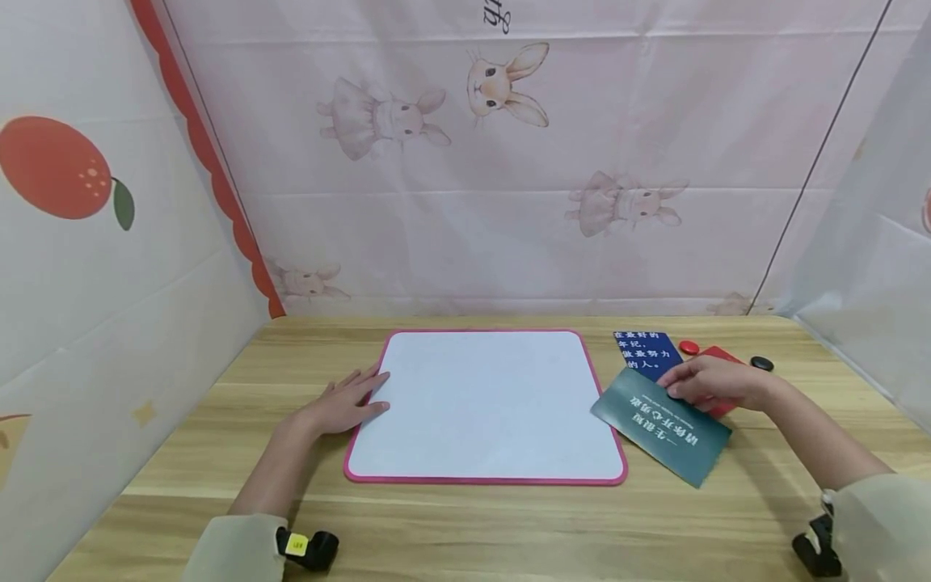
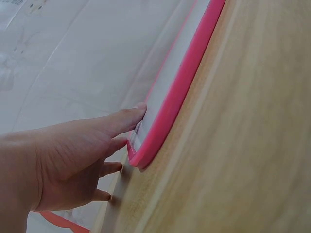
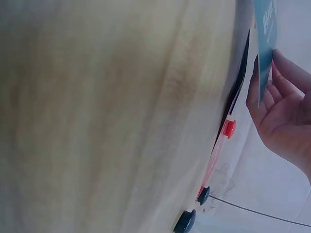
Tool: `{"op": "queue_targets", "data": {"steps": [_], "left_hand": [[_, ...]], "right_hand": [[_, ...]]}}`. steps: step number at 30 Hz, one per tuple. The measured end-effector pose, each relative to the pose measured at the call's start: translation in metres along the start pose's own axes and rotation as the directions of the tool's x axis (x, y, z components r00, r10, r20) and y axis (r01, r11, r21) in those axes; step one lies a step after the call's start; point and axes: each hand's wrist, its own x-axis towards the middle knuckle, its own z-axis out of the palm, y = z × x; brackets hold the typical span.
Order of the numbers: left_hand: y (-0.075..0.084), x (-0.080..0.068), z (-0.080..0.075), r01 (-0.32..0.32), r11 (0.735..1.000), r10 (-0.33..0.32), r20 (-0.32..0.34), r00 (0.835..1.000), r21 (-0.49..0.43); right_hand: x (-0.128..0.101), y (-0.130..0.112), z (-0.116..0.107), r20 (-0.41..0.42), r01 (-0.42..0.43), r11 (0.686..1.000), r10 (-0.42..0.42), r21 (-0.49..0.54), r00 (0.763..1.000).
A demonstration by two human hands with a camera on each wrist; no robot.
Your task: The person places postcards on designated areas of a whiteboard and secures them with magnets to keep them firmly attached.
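A whiteboard (image 1: 480, 404) with a pink frame lies flat on the wooden table. My left hand (image 1: 343, 404) rests on its left edge with the fingers spread, and in the left wrist view the thumb (image 2: 131, 116) lies over the pink rim. My right hand (image 1: 716, 381) pinches a teal card (image 1: 662, 428) with white lettering between thumb and fingers. The right wrist view shows this card (image 3: 266, 43) raised off the table. From above, its left corner overlaps the board's right edge. Behind it lies a dark blue card (image 1: 647, 349) with white writing, partly covered.
A red card (image 1: 722, 354) lies partly under my right hand. Close by are a red round magnet (image 1: 688, 347) and a black one (image 1: 761, 364); the right wrist view shows a second black magnet (image 3: 184, 222). Fabric walls with printed rabbits (image 1: 502, 85) enclose the table.
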Motion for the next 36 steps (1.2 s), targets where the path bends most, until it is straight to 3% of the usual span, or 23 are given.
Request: {"op": "queue_targets", "data": {"steps": [13, 19, 36], "left_hand": [[0.002, -0.001, -0.001, 0.003, 1.0, -0.003, 0.004, 1.0, 0.001], [0.0, 0.0, 0.0, 0.006, 1.0, -0.006, -0.002, 1.0, -0.001], [-0.003, 0.001, 0.003, 0.001, 1.0, -0.001, -0.015, 1.0, 0.003]], "right_hand": [[0.0, -0.003, 0.003, -0.029, -0.132, 0.969, 0.141, 0.208, 0.99], [0.0, -0.004, 0.002, -0.037, -0.139, 0.949, 0.156, 0.283, 0.987], [0.0, -0.012, 0.007, -0.039, -0.121, 0.921, 0.146, 0.371, 0.989]]}}
